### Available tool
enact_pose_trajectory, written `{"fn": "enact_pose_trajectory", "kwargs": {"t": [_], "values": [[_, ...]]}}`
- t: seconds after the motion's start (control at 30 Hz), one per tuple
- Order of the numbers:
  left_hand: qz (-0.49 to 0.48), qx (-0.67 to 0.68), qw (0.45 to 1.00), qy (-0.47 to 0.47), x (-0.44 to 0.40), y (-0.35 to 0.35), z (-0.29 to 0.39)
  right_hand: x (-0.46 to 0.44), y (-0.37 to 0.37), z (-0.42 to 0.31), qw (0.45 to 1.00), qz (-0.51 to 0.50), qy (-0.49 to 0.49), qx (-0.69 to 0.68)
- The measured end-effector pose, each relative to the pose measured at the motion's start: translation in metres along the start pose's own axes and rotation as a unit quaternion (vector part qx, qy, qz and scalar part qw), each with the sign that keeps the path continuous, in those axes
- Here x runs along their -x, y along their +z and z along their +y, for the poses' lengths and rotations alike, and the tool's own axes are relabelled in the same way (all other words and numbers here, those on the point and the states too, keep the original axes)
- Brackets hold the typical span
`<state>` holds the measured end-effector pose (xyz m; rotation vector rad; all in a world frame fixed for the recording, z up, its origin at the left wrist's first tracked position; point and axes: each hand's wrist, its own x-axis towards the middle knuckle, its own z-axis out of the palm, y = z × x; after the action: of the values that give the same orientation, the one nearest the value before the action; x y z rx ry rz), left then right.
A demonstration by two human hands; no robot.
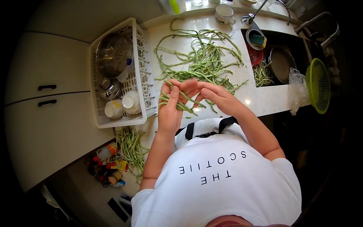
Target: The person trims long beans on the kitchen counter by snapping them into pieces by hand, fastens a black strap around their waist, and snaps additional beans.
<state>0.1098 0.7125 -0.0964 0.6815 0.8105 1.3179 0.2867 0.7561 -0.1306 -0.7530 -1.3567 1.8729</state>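
My left hand (171, 102) is closed around several cut lengths of green long beans (177, 106), held over the front of the counter. One longer piece slants out of it toward my right hand (219, 96). The fingers of my right hand reach to the left hand's fingers, and some fingertips are smeared by motion. Whether they pinch the slanting bean cannot be made out. Just beyond both hands, a loose tangle of whole long beans (204, 60) spreads across the white counter (242, 100).
At left stands a white dish rack (141, 75) with bowls and metal pans. More long beans (130, 145) lie in front of it, near several bottles (106, 151). At right, the sink (289, 39) holds a pan and bean pieces (262, 73), beside a green colander (319, 86). A mug (224, 15) stands behind.
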Motion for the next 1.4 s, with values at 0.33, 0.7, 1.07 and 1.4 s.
{"fn": "enact_pose_trajectory", "kwargs": {"t": [0.33,0.7,1.07,1.4], "values": [[0.022,0.347,0.938,0.011,-0.013,-0.018,0.006,-0.003,-0.004,-0.019,0.984,-0.066,0.165,-0.03],[0.061,0.263,0.961,0.057,-0.018,-0.036,0.014,0.004,0.007,0.013,0.943,-0.151,0.044,0.292],[0.077,0.244,0.962,0.098,0.008,-0.073,0.051,0.043,-0.106,0.094,0.817,0.129,0.102,0.553],[0.171,-0.215,0.961,0.016,0.013,-0.057,0.023,0.016,-0.059,0.03,0.962,0.163,0.061,0.212]]}}
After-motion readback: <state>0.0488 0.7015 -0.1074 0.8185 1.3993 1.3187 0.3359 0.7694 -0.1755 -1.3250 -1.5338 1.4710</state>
